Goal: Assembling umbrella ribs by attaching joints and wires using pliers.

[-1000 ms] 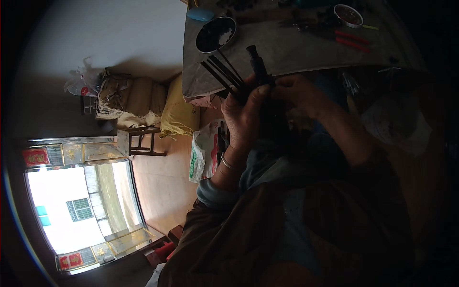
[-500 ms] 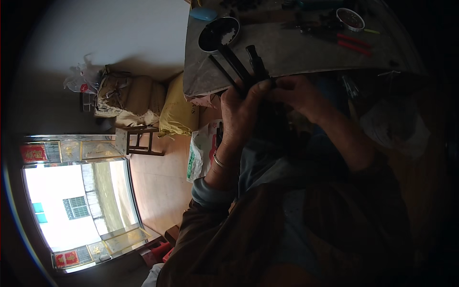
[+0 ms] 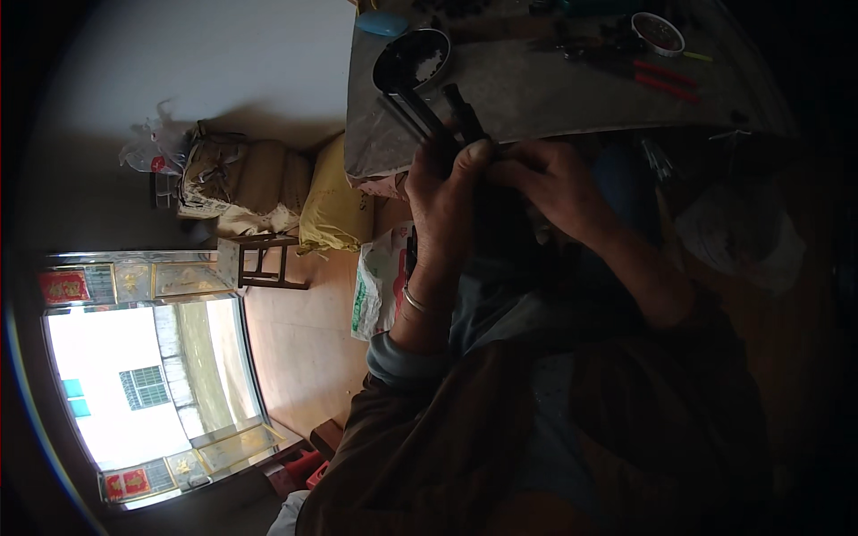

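In my left hand point(image 3: 436, 201) is a black object with parallel tubes or legs point(image 3: 466, 116), pointing up and away over the table's edge. I cannot make out its exact kind. The left fingers wrap round its lower part, thumb pressed against it. Close beside that thumb, my right hand point(image 3: 563, 192) has its thumb and fingers pinched together at the object's near end. Whatever lies between the right fingertips is hidden in shadow. A round bowl point(image 3: 429, 66) with small black pieces stands on the table just beyond the tube ends.
The dark-covered table point(image 3: 527, 107) carries red-handled pliers point(image 3: 666, 82), a small white-rimmed tub point(image 3: 683, 46) and a blue object point(image 3: 382, 24). Left of it are a yellow sack point(image 3: 332, 196), a wooden stool point(image 3: 268, 262) and a printed bag point(image 3: 371, 290). A clear plastic bag point(image 3: 746, 232) hangs at right.
The black object has tilted a little leftward, its tubes now closer together. My left hand has turned slightly with it, while the right hand keeps its pinch close by.
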A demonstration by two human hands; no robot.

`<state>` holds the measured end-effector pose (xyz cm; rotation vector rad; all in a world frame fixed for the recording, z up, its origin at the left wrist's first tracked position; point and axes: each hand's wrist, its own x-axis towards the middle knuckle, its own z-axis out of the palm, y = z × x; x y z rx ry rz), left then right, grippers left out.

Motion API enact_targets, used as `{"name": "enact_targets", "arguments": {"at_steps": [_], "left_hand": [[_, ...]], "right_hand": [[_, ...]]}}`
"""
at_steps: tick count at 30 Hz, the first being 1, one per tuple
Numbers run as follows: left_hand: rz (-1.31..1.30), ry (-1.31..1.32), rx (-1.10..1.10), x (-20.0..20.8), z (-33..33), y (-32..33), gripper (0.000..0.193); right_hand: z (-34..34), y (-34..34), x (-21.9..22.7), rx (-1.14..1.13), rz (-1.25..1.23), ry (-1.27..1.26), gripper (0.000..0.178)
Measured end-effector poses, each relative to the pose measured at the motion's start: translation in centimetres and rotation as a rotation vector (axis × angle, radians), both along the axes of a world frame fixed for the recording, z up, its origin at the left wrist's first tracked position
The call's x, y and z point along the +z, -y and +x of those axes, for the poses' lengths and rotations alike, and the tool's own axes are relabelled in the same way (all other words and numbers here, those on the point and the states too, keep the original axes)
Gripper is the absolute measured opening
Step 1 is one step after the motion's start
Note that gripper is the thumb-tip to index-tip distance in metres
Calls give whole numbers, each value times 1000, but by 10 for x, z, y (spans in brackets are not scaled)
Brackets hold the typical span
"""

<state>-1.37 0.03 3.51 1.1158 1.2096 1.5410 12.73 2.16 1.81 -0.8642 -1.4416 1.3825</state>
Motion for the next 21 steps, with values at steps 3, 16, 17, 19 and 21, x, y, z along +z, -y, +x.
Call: {"name": "enact_targets", "arguments": {"at_steps": [3,16,17,19,21], "left_hand": [[-33,69,-90,1,-2,3,23],[4,90,-42,-2,7,16,24],[-35,120,-104,2,5,16,27],[-80,150,-163,4,3,16,29],[-135,73,-245,5,2,14,37]], "right_hand": [[4,-2,-2,12,-62,55,27],[10,-9,-6,167,-445,-61,35],[14,-8,1,200,-445,-2,37],[15,-7,4,237,-450,54,39],[15,-8,1,227,-335,43,40]]}}
